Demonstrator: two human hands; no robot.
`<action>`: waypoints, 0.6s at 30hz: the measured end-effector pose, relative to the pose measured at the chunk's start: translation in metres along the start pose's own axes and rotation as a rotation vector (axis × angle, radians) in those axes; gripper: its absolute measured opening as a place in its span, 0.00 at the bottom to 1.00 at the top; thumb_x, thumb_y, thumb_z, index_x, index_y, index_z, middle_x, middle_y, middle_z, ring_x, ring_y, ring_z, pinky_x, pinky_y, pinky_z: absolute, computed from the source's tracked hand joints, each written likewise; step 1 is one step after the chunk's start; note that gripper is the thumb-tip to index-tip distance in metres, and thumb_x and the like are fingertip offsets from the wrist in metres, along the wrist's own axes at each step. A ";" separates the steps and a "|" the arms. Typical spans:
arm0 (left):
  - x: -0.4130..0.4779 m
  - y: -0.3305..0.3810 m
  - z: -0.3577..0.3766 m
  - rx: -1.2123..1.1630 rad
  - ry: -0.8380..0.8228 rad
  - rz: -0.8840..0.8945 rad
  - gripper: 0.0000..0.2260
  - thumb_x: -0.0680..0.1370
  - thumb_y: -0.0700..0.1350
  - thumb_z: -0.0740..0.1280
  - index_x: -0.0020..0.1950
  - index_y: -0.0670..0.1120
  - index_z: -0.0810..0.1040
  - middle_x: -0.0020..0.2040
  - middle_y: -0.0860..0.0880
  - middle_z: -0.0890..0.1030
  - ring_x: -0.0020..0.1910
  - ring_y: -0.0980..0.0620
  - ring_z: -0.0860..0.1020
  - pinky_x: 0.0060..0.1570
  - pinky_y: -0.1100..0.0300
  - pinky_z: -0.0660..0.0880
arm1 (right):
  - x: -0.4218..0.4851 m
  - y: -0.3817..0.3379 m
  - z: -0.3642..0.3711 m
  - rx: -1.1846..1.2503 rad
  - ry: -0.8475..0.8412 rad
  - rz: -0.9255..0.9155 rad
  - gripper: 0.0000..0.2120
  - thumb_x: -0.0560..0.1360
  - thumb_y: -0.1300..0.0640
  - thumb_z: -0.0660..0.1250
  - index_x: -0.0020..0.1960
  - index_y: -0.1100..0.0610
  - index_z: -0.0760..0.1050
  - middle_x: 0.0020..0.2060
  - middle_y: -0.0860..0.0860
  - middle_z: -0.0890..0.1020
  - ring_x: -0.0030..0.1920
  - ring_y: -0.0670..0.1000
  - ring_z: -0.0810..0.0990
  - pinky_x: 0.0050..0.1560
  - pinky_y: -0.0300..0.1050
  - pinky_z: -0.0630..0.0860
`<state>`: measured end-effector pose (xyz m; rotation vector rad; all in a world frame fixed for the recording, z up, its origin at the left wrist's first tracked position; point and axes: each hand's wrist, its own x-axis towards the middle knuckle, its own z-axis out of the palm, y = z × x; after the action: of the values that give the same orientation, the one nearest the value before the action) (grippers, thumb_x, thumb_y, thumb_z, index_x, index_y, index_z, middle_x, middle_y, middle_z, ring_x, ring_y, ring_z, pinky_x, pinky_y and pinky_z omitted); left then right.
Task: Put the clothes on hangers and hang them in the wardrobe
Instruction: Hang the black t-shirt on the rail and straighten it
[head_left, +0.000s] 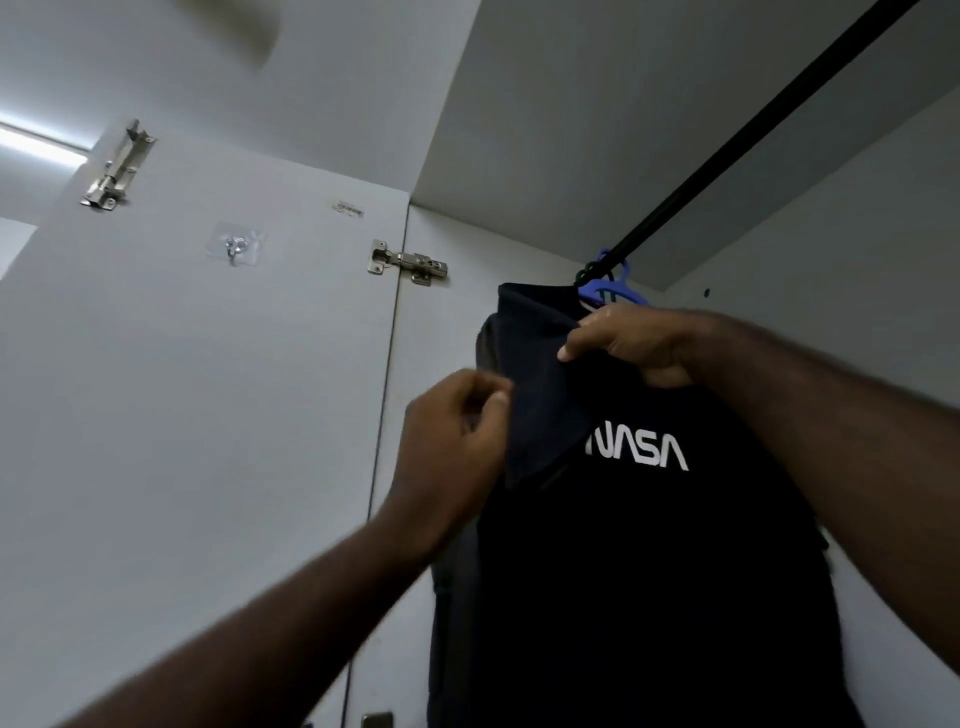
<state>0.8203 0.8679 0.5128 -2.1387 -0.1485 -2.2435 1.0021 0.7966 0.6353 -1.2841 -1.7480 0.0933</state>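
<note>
Both forearms reach up from the bottom of the view toward a dark NASA shirt (623, 545) hanging inside the wardrobe; the left hand (457, 441) has its fingers curled, pinching a folded-over flap of the fabric beside the white lettering; the right hand (634, 343) has its grip closed on the cloth at the neck, just under the blue hanger (615, 291); that hanger's hook sits on the black rail (737, 135), so the shirt looks already hung and is being straightened; a greyer garment (485, 343) hangs just behind it; the shirt should be light and limp, folding wherever it is not supported, and not slippery or fragile; best taken at the shoulder seams or collar, where the hanger gives it shape, and tugged gently so the hook is not lifted off the rail; on the open door (208, 415) are a hinge (410, 262), a stick-on hook (236, 247) and a bolt latch (119, 166)
</note>
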 end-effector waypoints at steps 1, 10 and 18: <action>-0.014 -0.006 0.005 0.041 0.057 -0.037 0.06 0.77 0.48 0.67 0.52 0.49 0.80 0.47 0.56 0.82 0.47 0.59 0.80 0.45 0.63 0.76 | -0.005 0.002 -0.005 -0.024 0.037 0.004 0.03 0.76 0.62 0.68 0.45 0.62 0.79 0.46 0.61 0.85 0.44 0.61 0.84 0.53 0.56 0.80; -0.037 -0.023 0.050 0.608 -0.232 -0.144 0.08 0.76 0.52 0.63 0.46 0.50 0.67 0.40 0.54 0.73 0.40 0.49 0.76 0.38 0.56 0.68 | -0.041 0.017 -0.042 -0.150 0.173 -0.057 0.07 0.78 0.63 0.66 0.54 0.60 0.80 0.46 0.56 0.86 0.46 0.56 0.85 0.50 0.52 0.82; -0.052 -0.062 0.027 -0.049 -0.275 -0.397 0.10 0.78 0.35 0.61 0.47 0.49 0.78 0.39 0.48 0.82 0.38 0.49 0.81 0.37 0.57 0.77 | -0.031 0.087 -0.038 -0.039 0.310 0.007 0.07 0.78 0.60 0.67 0.43 0.62 0.77 0.38 0.59 0.81 0.37 0.54 0.81 0.39 0.46 0.82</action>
<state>0.8440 0.9307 0.4597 -2.6336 -0.5807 -2.1289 1.0912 0.7957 0.5898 -1.2592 -1.4860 -0.1307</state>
